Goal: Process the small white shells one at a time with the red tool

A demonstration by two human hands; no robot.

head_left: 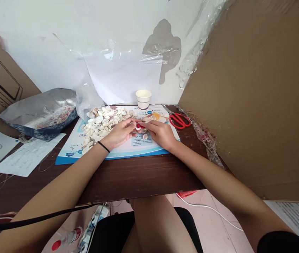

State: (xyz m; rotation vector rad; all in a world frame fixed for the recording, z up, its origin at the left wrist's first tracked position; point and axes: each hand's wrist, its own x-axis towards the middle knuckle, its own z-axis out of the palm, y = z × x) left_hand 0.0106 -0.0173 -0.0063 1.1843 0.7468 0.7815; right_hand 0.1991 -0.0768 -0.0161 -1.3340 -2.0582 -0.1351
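My left hand (121,133), with a black band at its wrist, reaches in over the printed sheet (118,154). Its fingers are closed on a small white shell (138,128). From the other side my right hand (162,133) meets it, fingertips pinched on a small red piece (141,125) pressed against that shell. The red piece is mostly covered by fingers, so its kind is unclear. Left of the hands spreads a pile of white and brownish seashells (104,121). One loose shell (145,136) lies just below the fingertips.
Red-handled scissors (180,120) lie right of the sheet. A paper cup (143,99) stands behind the hands. An open bag of small colourful bits (57,116) sits at left. Cardboard (257,105) walls the right side. Crumpled clear plastic (204,137) lies along it.
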